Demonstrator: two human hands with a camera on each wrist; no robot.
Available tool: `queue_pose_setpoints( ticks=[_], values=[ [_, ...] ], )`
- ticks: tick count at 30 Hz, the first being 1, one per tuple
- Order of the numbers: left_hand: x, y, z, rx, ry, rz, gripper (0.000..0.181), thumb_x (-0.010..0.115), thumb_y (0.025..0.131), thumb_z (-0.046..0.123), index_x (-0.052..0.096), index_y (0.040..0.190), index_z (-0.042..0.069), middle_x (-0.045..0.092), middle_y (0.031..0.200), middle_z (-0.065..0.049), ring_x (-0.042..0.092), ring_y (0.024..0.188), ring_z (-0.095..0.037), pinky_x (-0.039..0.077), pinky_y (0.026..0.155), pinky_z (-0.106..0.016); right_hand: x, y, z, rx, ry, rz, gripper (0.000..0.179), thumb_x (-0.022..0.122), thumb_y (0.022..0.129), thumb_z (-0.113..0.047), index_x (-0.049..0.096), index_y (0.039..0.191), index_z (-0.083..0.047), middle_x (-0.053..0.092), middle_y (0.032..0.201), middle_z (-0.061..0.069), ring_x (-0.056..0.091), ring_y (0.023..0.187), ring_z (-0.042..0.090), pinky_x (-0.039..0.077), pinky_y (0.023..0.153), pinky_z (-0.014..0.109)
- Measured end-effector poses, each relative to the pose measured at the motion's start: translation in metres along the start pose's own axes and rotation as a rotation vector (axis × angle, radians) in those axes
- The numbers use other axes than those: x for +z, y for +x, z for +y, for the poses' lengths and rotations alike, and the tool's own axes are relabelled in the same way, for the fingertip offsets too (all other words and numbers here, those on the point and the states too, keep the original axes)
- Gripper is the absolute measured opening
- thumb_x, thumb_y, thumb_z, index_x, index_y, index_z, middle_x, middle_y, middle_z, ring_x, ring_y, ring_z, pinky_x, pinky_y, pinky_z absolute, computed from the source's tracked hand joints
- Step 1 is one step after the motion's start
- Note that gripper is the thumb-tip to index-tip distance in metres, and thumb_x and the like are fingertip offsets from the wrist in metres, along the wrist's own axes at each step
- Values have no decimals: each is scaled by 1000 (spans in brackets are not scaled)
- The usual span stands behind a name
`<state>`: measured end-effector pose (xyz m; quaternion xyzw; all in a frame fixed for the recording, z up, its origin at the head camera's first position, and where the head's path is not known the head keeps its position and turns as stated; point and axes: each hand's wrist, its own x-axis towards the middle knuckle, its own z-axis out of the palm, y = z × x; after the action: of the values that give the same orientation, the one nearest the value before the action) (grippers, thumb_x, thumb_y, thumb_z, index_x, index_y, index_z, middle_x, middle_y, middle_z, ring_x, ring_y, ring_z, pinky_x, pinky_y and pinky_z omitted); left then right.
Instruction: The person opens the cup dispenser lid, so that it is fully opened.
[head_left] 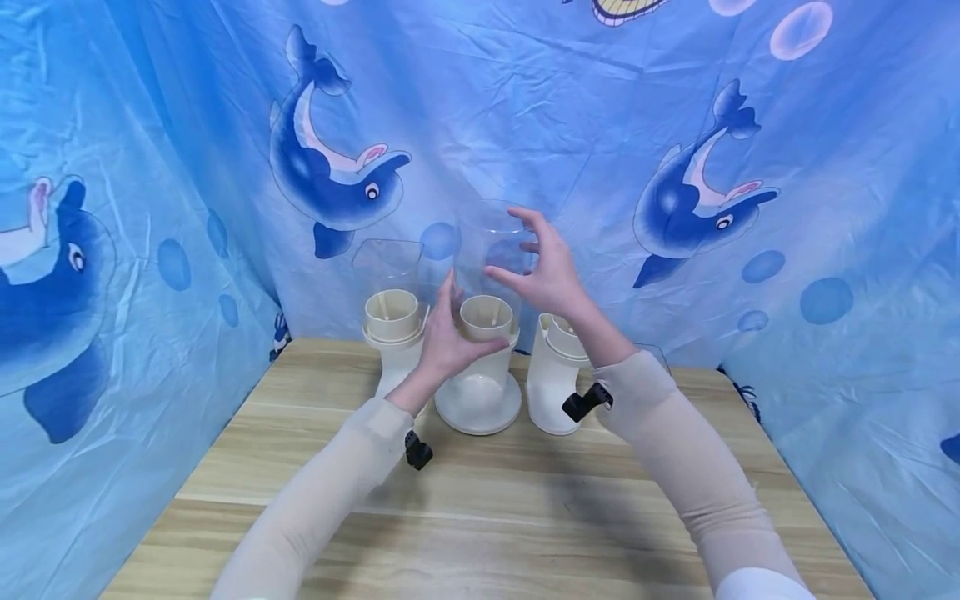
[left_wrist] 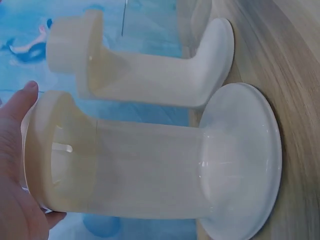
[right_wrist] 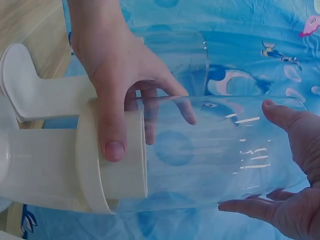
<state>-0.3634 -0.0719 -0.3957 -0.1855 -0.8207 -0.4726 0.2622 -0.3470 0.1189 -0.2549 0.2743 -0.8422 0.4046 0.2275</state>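
Note:
A white stand (head_left: 480, 400) with a round flared base and a cream collar is at the middle of the row. Over its top sits an upright clear plastic cylinder (right_wrist: 200, 150), open at the upper end. My left hand (head_left: 450, 343) grips round the stand's collar, thumb across the front and fingers behind. Higher up, my right hand (head_left: 547, 267) holds the cylinder from the right between thumb and fingers. In the left wrist view, the collar (left_wrist: 42, 150) lies against the left palm.
Close on the left is another white stand (head_left: 393, 321) with a clear piece (head_left: 388, 260) above it. A third white stand (head_left: 553, 392) is at the right, partly behind the right forearm. All rest near the back of the wooden table (head_left: 450, 517), before a blue dolphin curtain (head_left: 585, 175).

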Motion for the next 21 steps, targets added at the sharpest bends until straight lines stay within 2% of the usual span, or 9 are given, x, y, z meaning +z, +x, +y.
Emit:
queue_pose_setpoints(
  ticks=[6,9,16,21],
  values=[
    [-7,-8,18,25,29,-25,148,103,62,49,8,172,21,47,164,-18,54,147,-33,42,120,-64,-14,-10,-12,-13,-18,39,87,92,85,-26,46,158,-19,53,154,13,69,126,39,67,85,48],
    [-12,-14,30,44,42,-68,147,101,65,49,5,172,21,45,165,-16,53,148,-34,45,120,-61,-23,-19,-18,8,-7,47,86,93,84,-28,48,157,-22,54,154,10,69,126,37,67,86,48],
    [-27,-38,50,167,-36,-167,138,98,72,38,5,173,19,39,169,-18,56,145,-35,60,105,-51,-41,-50,-32,31,34,45,86,95,82,-24,50,156,-25,55,153,10,70,126,36,68,84,50],
    [-36,-56,63,213,-76,-204,132,95,75,34,8,172,15,49,160,-23,62,137,-37,64,96,-47,-51,-70,-42,15,20,51,87,96,80,-23,52,155,-27,55,155,5,72,124,32,68,80,46]
  ],
)
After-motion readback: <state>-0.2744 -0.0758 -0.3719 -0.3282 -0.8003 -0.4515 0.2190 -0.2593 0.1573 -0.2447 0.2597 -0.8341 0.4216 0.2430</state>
